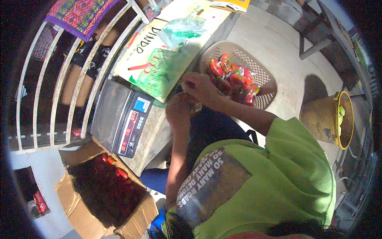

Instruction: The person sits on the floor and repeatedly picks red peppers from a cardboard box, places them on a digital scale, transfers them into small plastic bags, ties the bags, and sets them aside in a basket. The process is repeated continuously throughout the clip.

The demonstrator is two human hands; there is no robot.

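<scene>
My left hand (178, 108) and my right hand (198, 85) are close together over my lap, with fingers bent. Beside the left fingers is a small pale, see-through patch (196, 107), perhaps plastic film. Shadow and the hands hide what lies between the fingers. Just beyond my right forearm stands a beige perforated plastic basket (267, 89) with several clear-wrapped packs of red and green peppers (235, 79). Clear and green-tinted plastic bags (185, 30) lie on a printed yellow carton (122, 65) ahead of my hands.
A digital scale (131, 125) with lit red digits sits on the bench at left. Below it, an open cardboard box (70, 194) holds red peppers (121, 172), mostly in shadow. White metal bars (59, 83) stand at far left. A yellow-rimmed bucket (319, 119) with pale green produce is at right.
</scene>
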